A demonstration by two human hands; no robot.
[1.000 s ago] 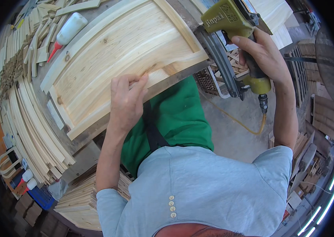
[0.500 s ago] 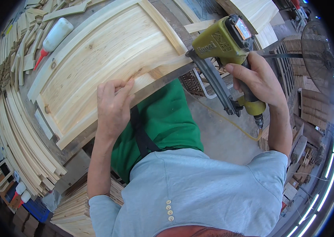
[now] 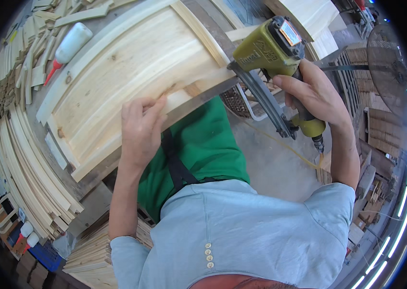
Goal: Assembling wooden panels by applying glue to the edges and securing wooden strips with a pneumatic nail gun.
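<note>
A pale wooden panel (image 3: pixel 136 67) with raised edge strips lies on the workbench, its near edge facing me. My left hand (image 3: pixel 141 127) has curled fingers pressed over the wooden strip (image 3: pixel 180 98) along that near edge. My right hand (image 3: pixel 316 94) is wrapped round the grip of an olive-green nail gun (image 3: pixel 261 50). The gun's nose meets the panel's near right corner, and its long dark magazine slants down toward me. Whether the trigger is pressed cannot be made out. A yellow air hose (image 3: pixel 287 148) runs from the fitting at the gun's lower end.
A white glue bottle with a red nozzle (image 3: pixel 74 42) lies beyond the panel. Loose wood offcuts (image 3: pixel 30 53) and long strips (image 3: pixel 32 164) cover the bench's left side. A crate (image 3: pixel 236 102) stands below the bench edge on the right, and a fan (image 3: pixel 388 60) farther right.
The view has shifted slightly. The nail gun tilts a little differently, with its nose still at the panel's corner. My left hand keeps its place on the strip.
</note>
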